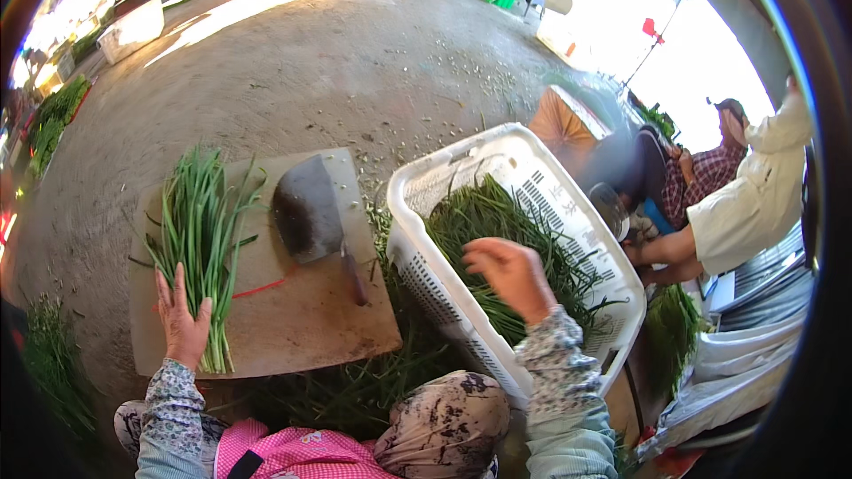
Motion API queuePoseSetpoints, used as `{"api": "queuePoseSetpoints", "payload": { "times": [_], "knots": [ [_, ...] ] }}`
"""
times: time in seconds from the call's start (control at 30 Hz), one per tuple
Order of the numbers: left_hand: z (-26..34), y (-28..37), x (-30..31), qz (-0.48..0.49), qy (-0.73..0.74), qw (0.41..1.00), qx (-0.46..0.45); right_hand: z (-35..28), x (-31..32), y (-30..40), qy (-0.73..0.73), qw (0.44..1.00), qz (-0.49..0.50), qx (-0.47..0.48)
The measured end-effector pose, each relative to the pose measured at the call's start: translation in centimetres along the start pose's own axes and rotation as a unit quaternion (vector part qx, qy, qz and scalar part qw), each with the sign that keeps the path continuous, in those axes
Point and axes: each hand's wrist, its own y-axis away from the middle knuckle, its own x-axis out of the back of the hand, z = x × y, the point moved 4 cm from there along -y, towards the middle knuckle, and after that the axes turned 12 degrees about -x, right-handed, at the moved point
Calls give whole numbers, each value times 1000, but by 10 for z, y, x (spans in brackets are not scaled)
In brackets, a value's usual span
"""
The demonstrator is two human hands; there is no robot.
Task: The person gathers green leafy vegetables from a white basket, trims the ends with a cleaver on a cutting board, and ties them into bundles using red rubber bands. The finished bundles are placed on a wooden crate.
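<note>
On the left part of a worn board [299, 339] lies a bunch of long green leafy stalks [200, 239], like garlic chives. My left hand [183, 319] rests against the lower end of the bunch, fingers spread. A cleaver [309, 213] with a broad dark blade and brown handle lies on the board, right of the bunch. A red tie strip [259, 289] sits between them. My right hand [512, 273] is over a white plastic basket [426, 253] holding a heap of loose greens [486, 213]. Its fingers are bent and slightly blurred; nothing shows in them.
Cut bits litter the concrete floor [319, 60]. More greens [53, 359] lie at the far left and below the board. On the right, a person in light clothes [752, 186] reaches down behind the basket; another in a checked shirt [705, 173] sits beyond.
</note>
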Motion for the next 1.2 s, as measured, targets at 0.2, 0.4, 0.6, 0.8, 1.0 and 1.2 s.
{"api": "queuePoseSetpoints", "payload": {
  "times": [0.2, 0.4, 0.6, 0.8, 1.0, 1.2],
  "knots": [
    [-16, -32, -13, 22, -7, 1000, 1, 179, 100, 40, 241, 955, 170, -42],
    [-52, -54, -19, -110, -60, 990, 65, 170, 23, 23, 339, 941, 12, 4],
    [-31, -68, -13, -27, -119, 990, 75, 184, -11, 17, 439, 897, -45, -22],
    [14, -56, -14, 43, -182, 981, -53, 191, -19, 15, 469, 882, -51, -16],
    [100, -47, -19, 21, -202, 973, -108, 189, 8, 6, 413, 908, 67, 22],
    [146, -43, -37, -39, -155, 968, -194, 178, 78, -15, 312, 940, 124, -56]
  ]
}}
